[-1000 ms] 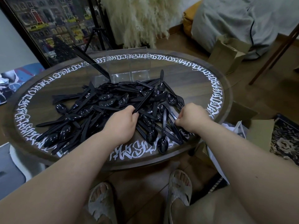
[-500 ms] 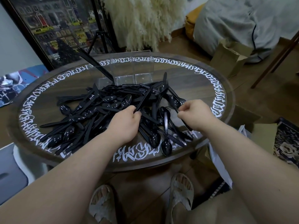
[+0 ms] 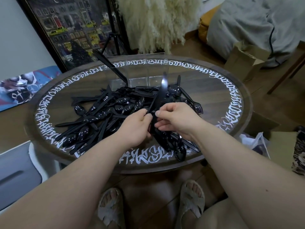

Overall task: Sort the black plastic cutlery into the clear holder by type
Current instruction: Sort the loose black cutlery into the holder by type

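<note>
Head view: both hands meet above the near side of a heap of black plastic cutlery (image 3: pixel 115 113) spread over a round glass-topped table (image 3: pixel 231 90) with white lettering round its rim. The left hand (image 3: pixel 137 128) curls its fingers round the handle of a black knife (image 3: pixel 159 95), whose blade rises up and away from the person. The right hand (image 3: pixel 178 119) pinches thumb and fingers on the same bundle of black handles just beside the left; it may be a second piece, but the dark plastic blends together. The clear holder (image 3: pixel 140 76) stands at the far side of the heap, with one black knife leaning in its left compartment. Two sandalled feet show under the table edge.
</note>
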Tool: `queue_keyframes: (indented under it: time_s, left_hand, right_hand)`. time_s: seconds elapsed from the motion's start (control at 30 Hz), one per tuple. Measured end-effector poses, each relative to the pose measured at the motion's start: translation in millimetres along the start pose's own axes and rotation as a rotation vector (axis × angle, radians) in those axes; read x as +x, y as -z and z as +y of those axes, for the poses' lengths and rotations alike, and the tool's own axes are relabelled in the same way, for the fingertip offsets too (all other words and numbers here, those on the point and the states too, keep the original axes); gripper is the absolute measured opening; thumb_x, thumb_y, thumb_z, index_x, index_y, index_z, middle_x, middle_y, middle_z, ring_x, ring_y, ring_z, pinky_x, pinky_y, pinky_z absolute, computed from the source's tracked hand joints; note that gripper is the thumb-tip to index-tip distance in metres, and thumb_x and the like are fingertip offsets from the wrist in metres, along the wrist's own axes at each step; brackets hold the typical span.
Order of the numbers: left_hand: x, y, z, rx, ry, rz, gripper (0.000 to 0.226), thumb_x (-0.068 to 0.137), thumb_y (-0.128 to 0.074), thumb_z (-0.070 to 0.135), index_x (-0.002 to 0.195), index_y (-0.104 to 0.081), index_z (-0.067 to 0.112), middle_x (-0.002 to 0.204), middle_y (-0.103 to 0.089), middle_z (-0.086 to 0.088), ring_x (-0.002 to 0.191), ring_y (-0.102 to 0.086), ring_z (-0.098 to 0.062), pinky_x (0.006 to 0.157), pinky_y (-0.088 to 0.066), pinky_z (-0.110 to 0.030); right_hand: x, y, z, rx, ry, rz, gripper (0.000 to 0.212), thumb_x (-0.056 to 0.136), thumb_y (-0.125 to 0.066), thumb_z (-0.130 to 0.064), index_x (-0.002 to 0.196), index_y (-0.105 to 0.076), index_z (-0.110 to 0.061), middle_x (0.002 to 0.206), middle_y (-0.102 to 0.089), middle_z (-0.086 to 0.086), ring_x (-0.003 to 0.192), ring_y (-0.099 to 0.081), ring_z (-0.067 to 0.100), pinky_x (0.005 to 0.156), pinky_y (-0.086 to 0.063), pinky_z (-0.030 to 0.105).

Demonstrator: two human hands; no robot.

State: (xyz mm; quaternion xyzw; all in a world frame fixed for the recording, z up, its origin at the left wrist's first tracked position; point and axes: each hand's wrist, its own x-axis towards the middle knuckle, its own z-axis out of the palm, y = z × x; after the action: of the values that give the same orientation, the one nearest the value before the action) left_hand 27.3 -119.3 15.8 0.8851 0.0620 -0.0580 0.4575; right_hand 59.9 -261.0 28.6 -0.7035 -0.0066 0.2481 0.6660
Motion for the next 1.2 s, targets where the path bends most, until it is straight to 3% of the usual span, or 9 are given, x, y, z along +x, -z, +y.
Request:
queue_keyframes:
  time_s: [0.17, 0.3, 0.4, 0.5, 0.6, 0.67, 0.83, 0.97, 1.2]
  left_hand:
    - [0, 9, -11, -0.135, 0.017, 0.011, 0.029, 0.101, -0.037, 0.025, 0.075, -0.046, 0.016, 0.062, -0.053, 0.001, 0.061, -0.057, -0.017, 0.057, -0.041, -0.029]
    - [-6, 18, -13, -0.225, 0.026, 0.021, 0.027, 0.102, -0.036, 0.025, 0.084, -0.050, 0.011, 0.075, -0.062, -0.008, 0.065, -0.065, -0.017, 0.052, -0.046, -0.021]
    - [-7, 22, -18, -0.212, -0.006, 0.000, 0.028, 0.102, -0.034, 0.025, 0.092, -0.050, 0.004, 0.061, -0.050, -0.002, 0.054, -0.054, -0.018, 0.053, -0.042, -0.030]
    - [-6, 30, -31, -0.210, -0.030, -0.001, 0.029, 0.101, -0.035, 0.027, 0.085, -0.055, 0.014, 0.051, -0.042, 0.011, 0.049, -0.037, -0.012, 0.051, -0.031, -0.030]
    - [-9, 38, -34, -0.169, -0.021, -0.038, 0.030, 0.102, -0.035, 0.025, 0.081, -0.054, 0.016, 0.046, -0.040, 0.013, 0.046, -0.034, -0.009, 0.049, -0.029, -0.026]
    - [-13, 42, -33, -0.156, -0.025, -0.064, 0.031, 0.103, -0.034, 0.024, 0.080, -0.054, 0.015, 0.047, -0.038, 0.012, 0.046, -0.033, -0.009, 0.048, -0.028, -0.024]
    - [-18, 49, -36, -0.063, -0.038, -0.069, 0.035, 0.102, -0.033, 0.035, 0.083, -0.056, 0.016, 0.050, -0.040, 0.013, 0.044, -0.035, -0.004, 0.050, -0.030, -0.025]
    - [-22, 52, -33, 0.046, -0.069, -0.059, 0.034, 0.101, -0.035, 0.040, 0.086, -0.055, 0.017, 0.061, -0.046, 0.011, 0.055, -0.043, -0.006, 0.057, -0.033, -0.026]
    - [-23, 61, -30, 0.195, -0.144, -0.040, 0.026, 0.101, -0.037, 0.036, 0.087, -0.054, 0.023, 0.070, -0.053, 0.006, 0.067, -0.050, -0.010, 0.065, -0.041, -0.030]
  right_hand:
    - [7, -15, -4, 0.115, 0.010, -0.009, 0.014, 0.086, -0.065, 0.000, 0.077, -0.061, -0.009, 0.063, -0.061, 0.004, 0.054, -0.062, 0.010, 0.053, -0.055, 0.020]
    - [7, -25, -6, 0.118, 0.013, -0.022, 0.015, 0.086, -0.065, 0.002, 0.076, -0.059, -0.008, 0.063, -0.060, 0.005, 0.054, -0.061, 0.011, 0.054, -0.055, 0.020]
    - [10, -30, -5, 0.002, 0.037, -0.021, 0.012, 0.085, -0.065, 0.001, 0.078, -0.062, -0.008, 0.066, -0.062, 0.005, 0.056, -0.059, 0.010, 0.054, -0.053, 0.019]
    - [14, -31, -10, 0.042, 0.068, 0.082, 0.004, 0.088, -0.064, -0.004, 0.091, -0.064, -0.006, 0.080, -0.065, 0.008, 0.062, -0.060, 0.012, 0.059, -0.054, 0.022]
    - [21, -26, -13, 0.204, 0.091, 0.212, 0.023, 0.093, -0.058, -0.009, 0.116, -0.056, -0.007, 0.099, -0.065, 0.013, 0.064, -0.063, 0.015, 0.060, -0.055, 0.024]
    - [25, -25, -11, 0.251, 0.094, 0.227, 0.031, 0.095, -0.056, -0.009, 0.125, -0.051, -0.012, 0.096, -0.065, 0.013, 0.063, -0.061, 0.016, 0.058, -0.054, 0.025]
    - [27, -34, -11, 0.182, 0.179, 0.281, 0.006, 0.092, -0.060, -0.008, 0.093, -0.065, -0.011, 0.080, -0.067, 0.011, 0.052, -0.055, 0.010, 0.052, -0.050, 0.021]
    - [26, -43, -10, 0.120, 0.191, 0.246, 0.017, 0.093, -0.058, -0.011, 0.077, -0.066, -0.012, 0.072, -0.062, 0.005, 0.052, -0.054, 0.010, 0.052, -0.048, 0.022]
    - [15, -49, -20, 0.467, 0.092, 0.032, 0.013, 0.096, -0.050, -0.010, 0.093, -0.061, -0.002, 0.079, -0.062, 0.010, 0.059, -0.058, 0.013, 0.056, -0.053, 0.023]
